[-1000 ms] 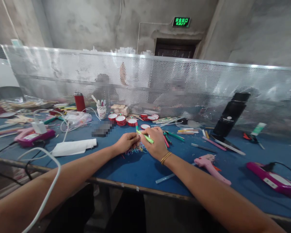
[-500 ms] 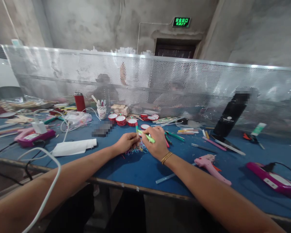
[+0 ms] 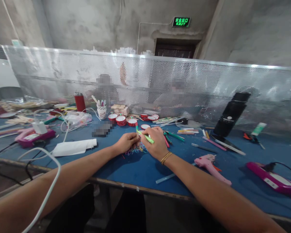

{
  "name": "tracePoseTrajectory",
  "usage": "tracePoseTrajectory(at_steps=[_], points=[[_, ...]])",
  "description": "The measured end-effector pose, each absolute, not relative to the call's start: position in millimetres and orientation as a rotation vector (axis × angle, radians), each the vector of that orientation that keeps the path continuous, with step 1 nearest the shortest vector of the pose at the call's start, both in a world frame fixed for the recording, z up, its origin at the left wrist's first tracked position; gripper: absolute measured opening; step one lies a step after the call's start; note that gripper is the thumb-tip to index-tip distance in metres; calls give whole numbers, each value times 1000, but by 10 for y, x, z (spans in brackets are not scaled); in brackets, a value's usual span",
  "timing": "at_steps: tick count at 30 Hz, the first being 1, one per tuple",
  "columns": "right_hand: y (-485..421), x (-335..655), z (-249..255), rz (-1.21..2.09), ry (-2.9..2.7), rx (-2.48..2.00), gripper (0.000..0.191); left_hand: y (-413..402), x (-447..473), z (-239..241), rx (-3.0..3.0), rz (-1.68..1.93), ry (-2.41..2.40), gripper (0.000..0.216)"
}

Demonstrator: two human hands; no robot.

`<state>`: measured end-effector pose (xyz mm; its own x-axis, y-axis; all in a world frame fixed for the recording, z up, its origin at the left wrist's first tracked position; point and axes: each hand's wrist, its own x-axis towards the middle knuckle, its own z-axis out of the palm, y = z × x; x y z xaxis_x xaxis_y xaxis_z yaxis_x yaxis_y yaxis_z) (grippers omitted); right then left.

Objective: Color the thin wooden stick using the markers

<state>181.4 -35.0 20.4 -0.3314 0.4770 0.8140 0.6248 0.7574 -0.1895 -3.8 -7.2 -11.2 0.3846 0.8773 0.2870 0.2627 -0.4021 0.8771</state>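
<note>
My left hand [image 3: 126, 142] pinches a flat, narrow stick [image 3: 136, 126] and holds it upright; its top is red and green shows below. The lower end is hidden by my fingers. My right hand [image 3: 157, 143] is closed around a light green marker [image 3: 148, 139], whose tip points left and meets or nearly meets the stick. A pile of thin, multicoloured strands [image 3: 140, 149] lies on the blue table under both hands. Just behind my hands stand stacks of small red-rimmed white cups [image 3: 132, 122].
A pink glue gun [image 3: 210, 165] and a clear glue stick [image 3: 165, 178] lie beside my right forearm. Purple power strips [image 3: 273, 179] sit on both sides. A white cable [image 3: 55, 181] crosses my left forearm. Pliers with green handles [image 3: 176, 136] rest behind my right hand.
The marker in my right hand has shifted very slightly left and down against the stick. My left hand and the stick look the same.
</note>
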Motion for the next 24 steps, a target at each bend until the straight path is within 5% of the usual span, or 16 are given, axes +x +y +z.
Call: tracePoseTrajectory(at_steps=[24], points=[[-348,1815,206,-192,-1983,-843,12,-86,-27,-97,1877,1016,994,44]])
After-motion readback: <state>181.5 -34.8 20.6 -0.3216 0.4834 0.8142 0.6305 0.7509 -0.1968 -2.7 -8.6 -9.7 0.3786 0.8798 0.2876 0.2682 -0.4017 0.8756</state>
